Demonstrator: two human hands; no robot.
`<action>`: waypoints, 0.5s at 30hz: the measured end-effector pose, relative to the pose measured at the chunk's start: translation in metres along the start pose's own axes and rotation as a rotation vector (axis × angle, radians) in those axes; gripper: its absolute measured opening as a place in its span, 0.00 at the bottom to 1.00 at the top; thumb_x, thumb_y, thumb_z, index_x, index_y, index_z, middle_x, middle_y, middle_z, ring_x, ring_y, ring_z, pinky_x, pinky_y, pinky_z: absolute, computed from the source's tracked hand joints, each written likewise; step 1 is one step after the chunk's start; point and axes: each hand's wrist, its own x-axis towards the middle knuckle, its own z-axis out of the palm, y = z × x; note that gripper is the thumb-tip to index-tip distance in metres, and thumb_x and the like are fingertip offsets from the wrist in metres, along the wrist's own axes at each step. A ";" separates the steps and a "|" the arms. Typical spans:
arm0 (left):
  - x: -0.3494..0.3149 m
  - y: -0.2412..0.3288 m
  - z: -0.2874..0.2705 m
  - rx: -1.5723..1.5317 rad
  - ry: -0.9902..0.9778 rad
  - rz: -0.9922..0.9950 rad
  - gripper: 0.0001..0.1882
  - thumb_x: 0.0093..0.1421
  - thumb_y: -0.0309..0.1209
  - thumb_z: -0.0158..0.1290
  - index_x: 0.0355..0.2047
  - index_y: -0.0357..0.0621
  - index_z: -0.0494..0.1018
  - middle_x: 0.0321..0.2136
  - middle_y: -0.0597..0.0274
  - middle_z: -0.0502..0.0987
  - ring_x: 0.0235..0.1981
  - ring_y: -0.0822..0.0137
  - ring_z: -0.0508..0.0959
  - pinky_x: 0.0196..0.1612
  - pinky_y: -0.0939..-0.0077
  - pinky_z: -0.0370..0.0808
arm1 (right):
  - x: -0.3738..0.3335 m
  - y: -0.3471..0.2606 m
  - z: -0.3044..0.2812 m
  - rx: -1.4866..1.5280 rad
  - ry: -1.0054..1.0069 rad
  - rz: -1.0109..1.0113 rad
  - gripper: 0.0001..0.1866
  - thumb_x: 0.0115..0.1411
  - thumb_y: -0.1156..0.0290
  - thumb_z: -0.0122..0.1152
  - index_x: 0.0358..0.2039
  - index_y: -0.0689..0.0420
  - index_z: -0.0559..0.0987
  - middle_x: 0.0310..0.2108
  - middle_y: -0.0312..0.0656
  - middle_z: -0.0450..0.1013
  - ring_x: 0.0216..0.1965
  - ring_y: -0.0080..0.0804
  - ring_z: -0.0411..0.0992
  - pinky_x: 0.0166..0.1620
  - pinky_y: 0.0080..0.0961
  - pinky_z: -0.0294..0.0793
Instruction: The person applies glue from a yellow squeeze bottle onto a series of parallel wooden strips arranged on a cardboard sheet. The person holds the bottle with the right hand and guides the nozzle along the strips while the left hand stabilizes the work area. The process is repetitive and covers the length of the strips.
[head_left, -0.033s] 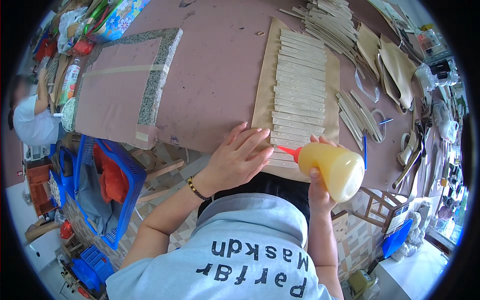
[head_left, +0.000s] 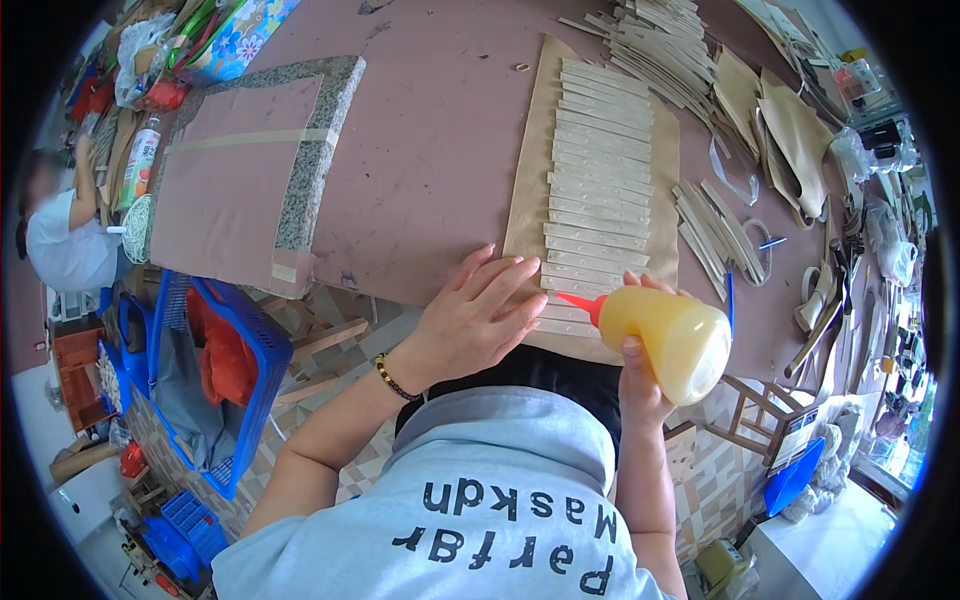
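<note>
Head view, nearest first: the right hand (head_left: pixel 640 375) is wrapped closed around a yellow squeeze bottle (head_left: pixel 665 338) with a red nozzle, the tip aimed left at the near end of a row of pale strips (head_left: pixel 598 190). That bottle looks soft-walled and light; it is best gripped round its middle, as it is now, so a squeeze feeds the nozzle. Just left of it, the left hand (head_left: pixel 470 320) lies flat and open, fingers spread, pressing on the near edge of the tan backing sheet (head_left: pixel 528 190) and holding nothing. A beaded bracelet (head_left: pixel 397 380) sits on that wrist. One bottle, one sheet. The strips on the sheet run across it in a ladder, roughly fifteen, though the nearest ones are partly hidden. They look thin, stiff and light, easily shifted, so pinching them by the ends seems safest. Farther back on the purple tabletop (head_left: pixel 430 150) lie loose strip piles (head_left: pixel 660 40) too tangled to count.
</note>
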 end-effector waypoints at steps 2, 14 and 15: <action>0.000 0.000 0.001 -0.001 0.004 -0.003 0.14 0.57 0.32 0.59 0.44 0.48 0.78 0.55 0.53 0.68 0.54 0.55 0.71 0.61 0.51 0.66 | -0.002 0.001 -0.009 0.000 0.024 -0.002 0.38 0.56 0.64 0.70 0.59 0.58 0.56 0.56 0.53 0.66 0.59 0.52 0.67 0.62 0.49 0.63; 0.001 0.001 -0.001 0.010 -0.012 -0.003 0.13 0.57 0.32 0.59 0.44 0.48 0.78 0.54 0.54 0.68 0.54 0.55 0.71 0.61 0.51 0.65 | -0.001 0.002 -0.005 -0.003 -0.038 -0.037 0.36 0.57 0.68 0.68 0.59 0.57 0.56 0.56 0.53 0.66 0.59 0.50 0.66 0.62 0.48 0.62; 0.001 0.001 -0.001 0.011 -0.011 -0.004 0.13 0.57 0.32 0.59 0.44 0.48 0.78 0.54 0.54 0.69 0.54 0.55 0.71 0.61 0.51 0.65 | -0.001 0.000 -0.001 -0.005 -0.047 -0.031 0.36 0.57 0.69 0.69 0.58 0.57 0.56 0.56 0.53 0.66 0.59 0.50 0.66 0.62 0.47 0.62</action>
